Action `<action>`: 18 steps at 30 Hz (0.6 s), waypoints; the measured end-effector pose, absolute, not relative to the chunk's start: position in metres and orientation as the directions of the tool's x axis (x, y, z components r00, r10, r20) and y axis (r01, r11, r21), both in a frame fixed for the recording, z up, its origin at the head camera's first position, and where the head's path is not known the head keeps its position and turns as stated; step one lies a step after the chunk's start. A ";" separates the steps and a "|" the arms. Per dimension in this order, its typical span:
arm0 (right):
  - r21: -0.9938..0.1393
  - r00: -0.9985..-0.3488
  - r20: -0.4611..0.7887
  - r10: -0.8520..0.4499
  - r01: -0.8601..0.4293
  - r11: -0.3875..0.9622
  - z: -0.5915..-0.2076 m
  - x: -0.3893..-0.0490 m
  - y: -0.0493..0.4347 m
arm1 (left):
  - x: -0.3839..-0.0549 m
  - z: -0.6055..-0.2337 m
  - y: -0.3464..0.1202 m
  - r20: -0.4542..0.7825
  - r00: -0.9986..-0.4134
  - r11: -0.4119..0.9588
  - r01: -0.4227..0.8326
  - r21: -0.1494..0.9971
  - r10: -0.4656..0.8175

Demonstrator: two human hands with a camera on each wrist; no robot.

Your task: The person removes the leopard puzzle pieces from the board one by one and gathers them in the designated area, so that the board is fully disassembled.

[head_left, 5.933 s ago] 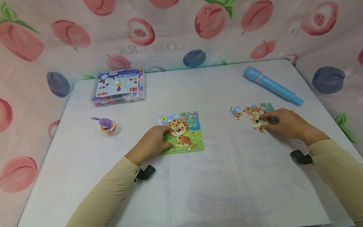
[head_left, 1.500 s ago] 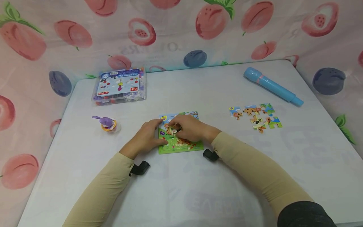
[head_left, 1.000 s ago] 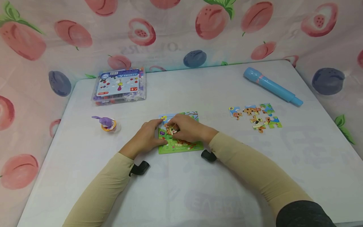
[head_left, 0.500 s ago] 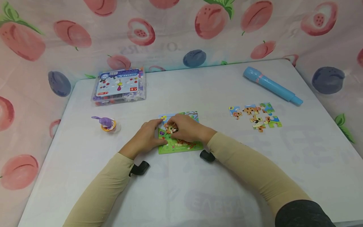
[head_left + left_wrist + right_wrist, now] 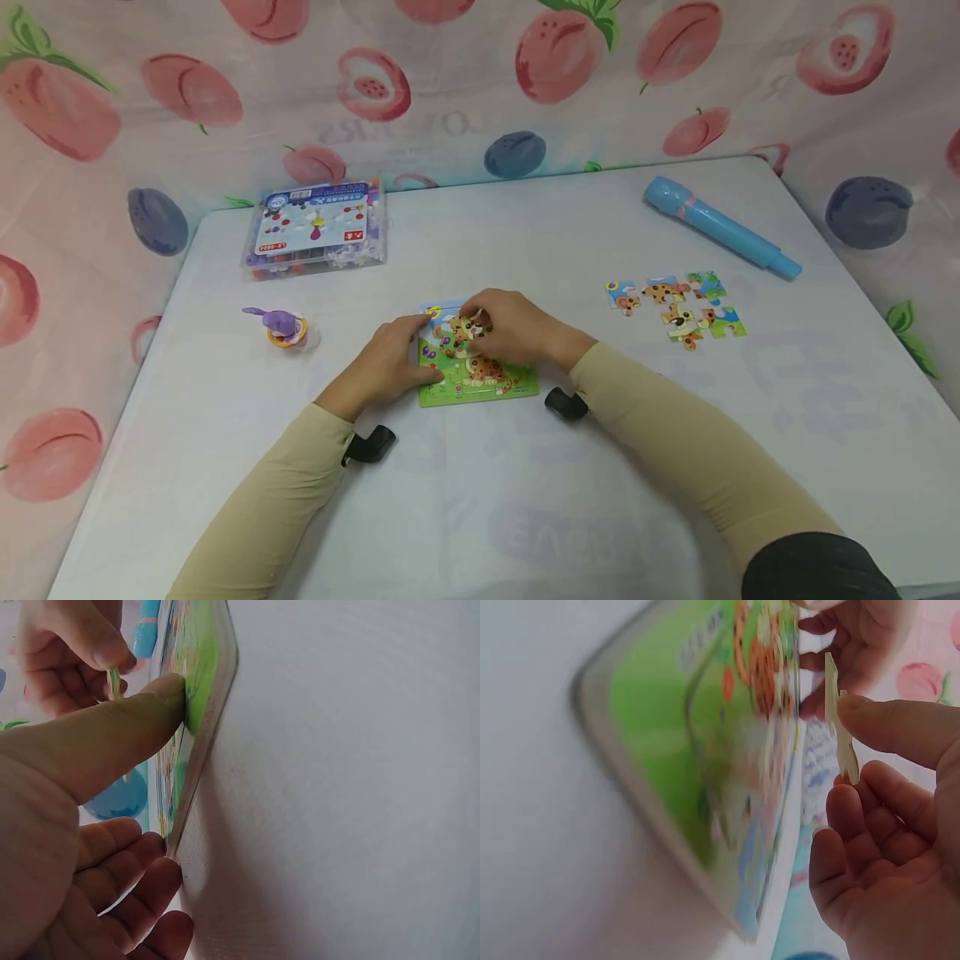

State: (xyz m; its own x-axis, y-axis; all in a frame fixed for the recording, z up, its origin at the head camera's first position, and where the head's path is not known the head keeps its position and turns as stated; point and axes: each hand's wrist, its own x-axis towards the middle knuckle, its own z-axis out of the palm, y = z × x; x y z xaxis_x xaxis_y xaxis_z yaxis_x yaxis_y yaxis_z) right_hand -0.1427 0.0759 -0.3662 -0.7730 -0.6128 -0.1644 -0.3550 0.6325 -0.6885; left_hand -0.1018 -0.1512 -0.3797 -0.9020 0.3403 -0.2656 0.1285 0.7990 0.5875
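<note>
A square puzzle board [image 5: 480,396] with a spotted leopard cub on green grass lies on the table in front of me. My left hand [image 5: 381,364] rests at its left side, thumb straight on the board's face and fingertips along the edge in the left wrist view. Over the board's upper right, my right hand [image 5: 521,329] pinches a jigsaw piece [image 5: 841,731] between thumb and fingers. In the right wrist view that piece shows edge-on, a little apart from the board [image 5: 645,742]; its printed side is hidden. Several loose jigsaw pieces [image 5: 682,323] lie to the right.
A clear box [image 5: 315,221] of colourful small parts stands at the back left. In front of it is a small purple-topped toy [image 5: 282,325]. A light blue tube-shaped thing [image 5: 720,225] lies at the back right. Fruit-patterned cloth [image 5: 442,67] hangs behind the table.
My right hand has come from the loose pieces on the right to the board. Over the last half second it shifts slightly up and right. My left hand stays at the board's left side.
</note>
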 end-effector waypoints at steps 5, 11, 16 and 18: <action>-0.682 -0.796 -0.130 -0.592 -0.362 0.636 -0.362 -0.142 0.095 | -0.102 -0.379 -0.150 -0.275 -0.901 0.802 0.121 0.585 0.337; -0.638 -0.825 -0.114 -0.553 -0.366 0.677 -0.354 -0.140 0.123 | -0.102 -0.379 -0.150 -0.280 -0.900 0.800 0.113 0.589 0.333; -0.638 -0.846 -0.108 -0.521 -0.343 0.689 -0.351 -0.139 0.150 | -0.102 -0.379 -0.149 -0.274 -0.902 0.799 0.116 0.589 0.333; -0.636 -0.855 -0.109 -0.508 -0.332 0.696 -0.350 -0.137 0.163 | -0.102 -0.379 -0.149 -0.273 -0.903 0.801 0.117 0.587 0.333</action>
